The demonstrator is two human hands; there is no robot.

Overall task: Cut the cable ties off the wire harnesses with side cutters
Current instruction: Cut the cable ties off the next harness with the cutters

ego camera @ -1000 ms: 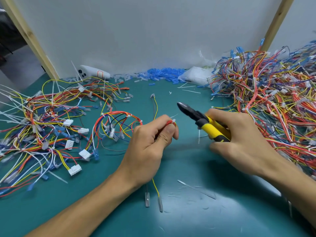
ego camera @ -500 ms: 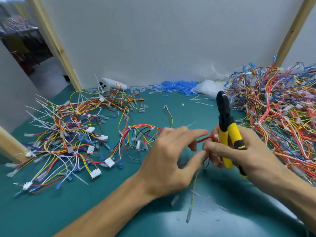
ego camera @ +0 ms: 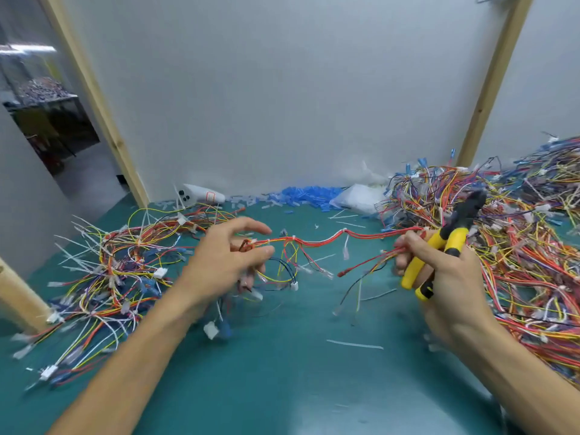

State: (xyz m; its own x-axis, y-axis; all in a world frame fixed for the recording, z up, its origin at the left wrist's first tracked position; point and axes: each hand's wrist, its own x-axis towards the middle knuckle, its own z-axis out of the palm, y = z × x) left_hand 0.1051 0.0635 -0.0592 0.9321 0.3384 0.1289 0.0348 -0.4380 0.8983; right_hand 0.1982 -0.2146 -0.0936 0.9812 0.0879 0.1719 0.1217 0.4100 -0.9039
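A red, yellow and orange wire harness (ego camera: 317,241) hangs stretched in the air between my two hands, with loose branches and white connectors dangling below. My left hand (ego camera: 229,262) pinches its left end between thumb and fingers, the index finger stretched out. My right hand (ego camera: 439,271) grips the yellow-handled side cutters (ego camera: 439,246), black jaws pointing up and to the right, and also holds the harness's right end with its fingertips. A small white cable tie (ego camera: 293,237) wraps the bundle near my left hand.
A tangled pile of harnesses (ego camera: 119,262) lies on the green table (ego camera: 282,372) at the left, a much bigger pile (ego camera: 518,246) at the right. Blue and clear sleeves (ego camera: 307,196), a plastic bag (ego camera: 357,196) and a white device (ego camera: 201,194) line the back wall. Cut tie pieces (ego camera: 354,344) lie in front.
My hands have moved apart, pulling the harness taut and lifting it off the table. The cutters have tilted to the right. The camera view has risen.
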